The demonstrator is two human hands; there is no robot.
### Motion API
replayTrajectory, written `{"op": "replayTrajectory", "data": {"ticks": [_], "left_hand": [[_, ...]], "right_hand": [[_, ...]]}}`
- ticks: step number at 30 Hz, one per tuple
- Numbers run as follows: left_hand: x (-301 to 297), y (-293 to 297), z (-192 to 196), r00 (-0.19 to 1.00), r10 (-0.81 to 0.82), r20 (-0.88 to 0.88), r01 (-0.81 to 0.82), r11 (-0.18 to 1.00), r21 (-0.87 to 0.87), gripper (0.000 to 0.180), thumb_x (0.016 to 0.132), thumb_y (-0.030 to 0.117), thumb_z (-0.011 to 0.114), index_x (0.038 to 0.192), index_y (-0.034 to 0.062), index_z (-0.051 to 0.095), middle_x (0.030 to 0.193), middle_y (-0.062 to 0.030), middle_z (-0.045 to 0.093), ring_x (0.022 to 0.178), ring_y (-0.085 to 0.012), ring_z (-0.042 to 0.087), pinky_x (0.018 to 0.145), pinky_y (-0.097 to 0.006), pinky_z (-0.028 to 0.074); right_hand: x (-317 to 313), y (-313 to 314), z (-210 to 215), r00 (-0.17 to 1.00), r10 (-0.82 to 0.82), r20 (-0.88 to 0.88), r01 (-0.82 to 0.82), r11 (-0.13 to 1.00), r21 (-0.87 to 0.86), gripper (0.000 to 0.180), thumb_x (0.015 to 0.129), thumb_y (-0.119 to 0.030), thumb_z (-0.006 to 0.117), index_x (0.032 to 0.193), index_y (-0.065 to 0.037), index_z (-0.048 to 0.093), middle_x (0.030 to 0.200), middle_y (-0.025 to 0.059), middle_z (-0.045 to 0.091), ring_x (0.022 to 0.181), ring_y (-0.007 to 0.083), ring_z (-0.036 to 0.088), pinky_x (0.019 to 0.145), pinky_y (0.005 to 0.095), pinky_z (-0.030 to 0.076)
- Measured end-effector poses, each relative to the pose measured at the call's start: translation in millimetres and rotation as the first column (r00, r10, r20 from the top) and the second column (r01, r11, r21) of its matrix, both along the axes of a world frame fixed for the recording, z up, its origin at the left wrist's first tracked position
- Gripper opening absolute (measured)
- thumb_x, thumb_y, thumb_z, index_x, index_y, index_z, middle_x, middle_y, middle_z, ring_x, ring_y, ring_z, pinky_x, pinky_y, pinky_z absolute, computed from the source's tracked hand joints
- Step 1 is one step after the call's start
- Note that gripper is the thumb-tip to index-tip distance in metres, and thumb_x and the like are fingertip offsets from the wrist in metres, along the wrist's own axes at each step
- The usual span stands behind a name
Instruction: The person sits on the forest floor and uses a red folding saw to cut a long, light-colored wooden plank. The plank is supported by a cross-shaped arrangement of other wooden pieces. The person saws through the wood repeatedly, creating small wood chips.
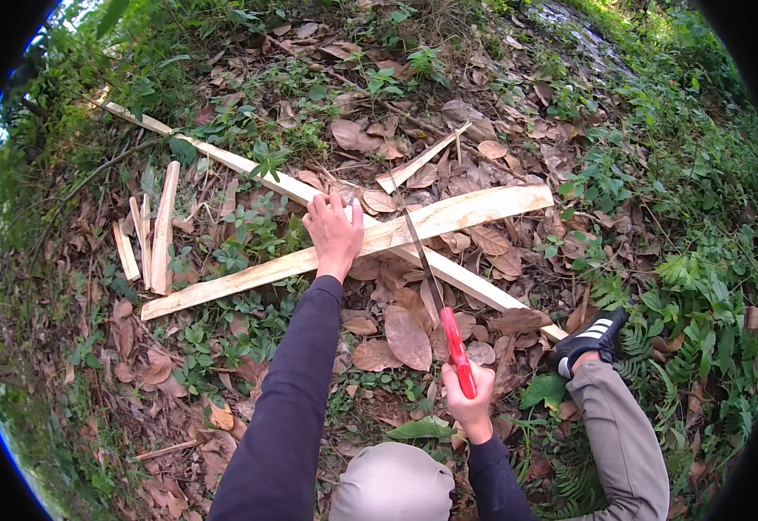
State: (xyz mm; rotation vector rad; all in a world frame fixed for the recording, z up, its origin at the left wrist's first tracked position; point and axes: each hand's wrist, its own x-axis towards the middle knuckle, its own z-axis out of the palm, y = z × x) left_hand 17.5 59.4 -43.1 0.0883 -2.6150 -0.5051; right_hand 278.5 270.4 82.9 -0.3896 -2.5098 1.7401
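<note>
Across the middle of the frame, a long narrow batten [288, 185] passes beneath a broader pale plank [383, 237], dry-looking and rough-grained. The plank seems light and stiff, easiest to steady near the crossing, where the left hand [334, 233] rests with fingers spread. The handsaw [450, 330], right of centre, probably flexes along its thin blade; the right hand [470, 395] grips its smooth red handle.

The handsaw [437, 300] has a red handle and a slim dark blade, which points away from the person across the pale wooden plank [379, 238]. The plank, in one piece, lies slantwise over a narrower wood strip [457, 275].
</note>
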Motion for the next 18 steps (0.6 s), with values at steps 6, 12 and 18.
{"op": "replayTrajectory", "data": {"ticks": [6, 12, 18], "left_hand": [[8.7, 0.9, -6.6, 0.912, -0.398, 0.1, 0.392, 0.917, 0.077, 0.042, 0.09, 0.046, 0.068, 0.078, 0.006, 0.062, 0.087, -0.01, 0.061, 0.086, -0.0297, 0.061, 0.073, -0.04, 0.051], [9.5, -6.5, 0.5, 0.867, -0.498, 0.021, 0.496, 0.866, 0.061, 0.036, 0.09, 0.039, 0.07, 0.077, 0.007, 0.062, 0.087, -0.0095, 0.059, 0.085, -0.0295, 0.06, 0.075, -0.041, 0.051], [7.1, -4.3, -3.4, 0.863, -0.505, -0.012, 0.504, 0.86, 0.079, 0.021, 0.091, 0.022, 0.069, 0.085, 0.004, 0.06, 0.087, -0.011, 0.059, 0.082, -0.0319, 0.059, 0.078, -0.043, 0.05]], "right_hand": [[-16.9, -29.7, 24.3, 0.999, -0.044, -0.026, 0.045, 0.998, 0.047, 0.017, 0.08, -0.001, 0.066, 0.066, -0.001, 0.056, 0.051, 0.0073, 0.049, 0.043, 0.0163, 0.052, 0.046, 0.0322, 0.039], [21.7, 1.2, -16.0, 0.995, 0.027, -0.093, -0.015, 0.991, 0.133, 0.012, 0.079, -0.002, 0.066, 0.069, -0.001, 0.06, 0.05, 0.0083, 0.05, 0.041, 0.0217, 0.054, 0.046, 0.0349, 0.041], [29.7, -9.4, -14.9, 0.993, -0.006, -0.118, 0.019, 0.994, 0.109, 0.018, 0.08, -0.003, 0.066, 0.065, -0.003, 0.057, 0.048, 0.0065, 0.046, 0.039, 0.0178, 0.051, 0.044, 0.0337, 0.039]]}}
